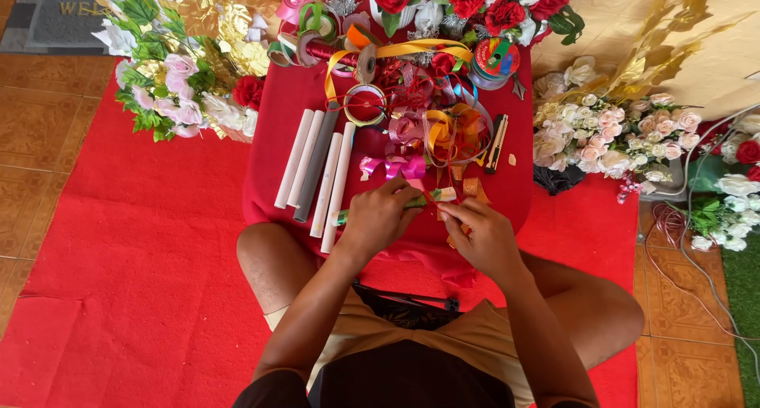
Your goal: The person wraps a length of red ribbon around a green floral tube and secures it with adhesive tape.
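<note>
My left hand (380,216) is closed around a thin green-wrapped stem (342,216) that pokes out to the left of the fist. My right hand (483,235) pinches the stem's other end, where a red and green strip (431,196) and a small cream piece (446,193) show between the fingers. Both hands hover over the front edge of a low table draped in red cloth (273,131). A pink ribbon bow (393,167) lies just beyond my left hand.
Several white tubes and one grey tube (317,166) lie left of the hands. Tangled ribbons (443,127), ribbon spools (495,58) and a utility knife (496,143) fill the table. Artificial flower bunches (170,83) and pale pink roses (609,135) flank it on a red carpet (127,258). Cables (689,250) trail at right.
</note>
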